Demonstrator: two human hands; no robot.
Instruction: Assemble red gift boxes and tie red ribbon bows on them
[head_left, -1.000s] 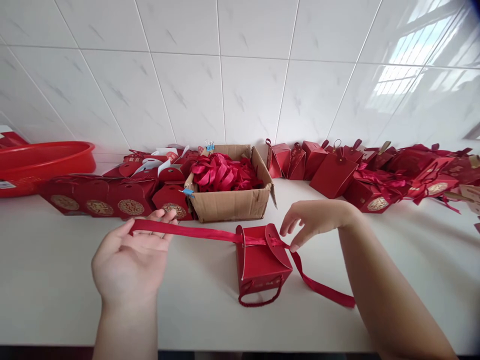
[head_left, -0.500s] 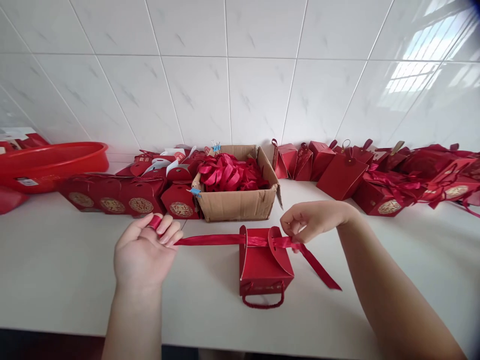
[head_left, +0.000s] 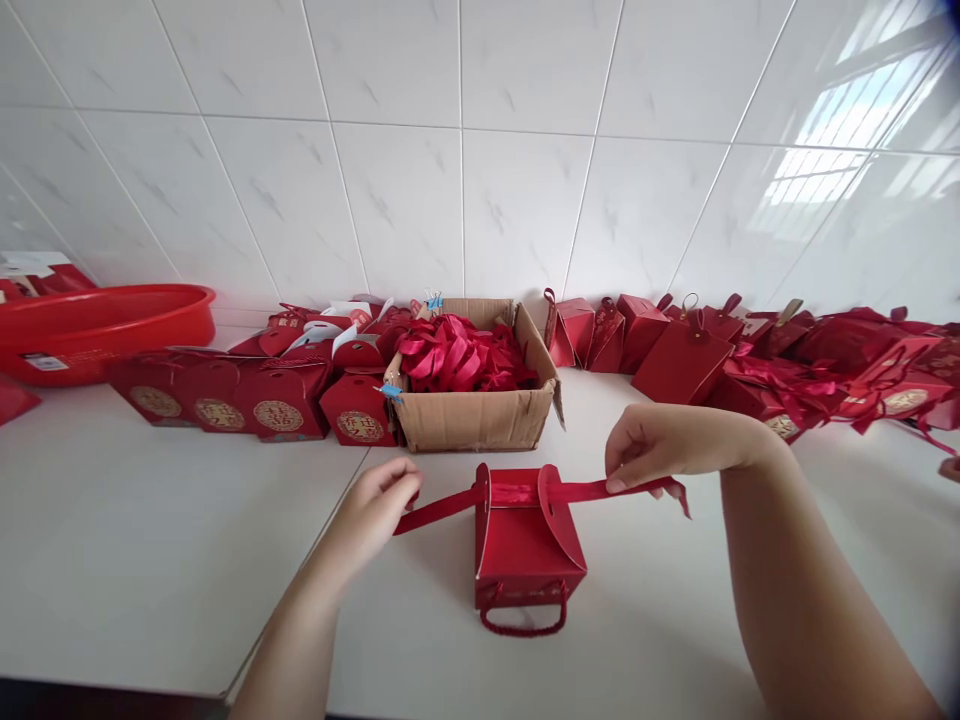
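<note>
A small red gift box with a rope handle at its front stands on the white table before me. A red ribbon runs through the slots of its two raised flaps and sticks out on both sides. Left of the box, my left hand is closed on one end of the ribbon. To the right, my right hand pinches the other end between thumb and fingers, and a short tail hangs past the fingertips. Both ribbon ends are held off the table.
Behind the box is a cardboard carton heaped with red ribbons. Several red boxes with gold emblems line the left, near a red plastic basin. More red boxes stand right. Part of another hand shows at the right edge.
My left hand has turned over and moved right, nearer the box, with its ribbon end. My right hand has slid outward along the ribbon, leaving a shorter tail. Another hand has appeared at the right edge.
</note>
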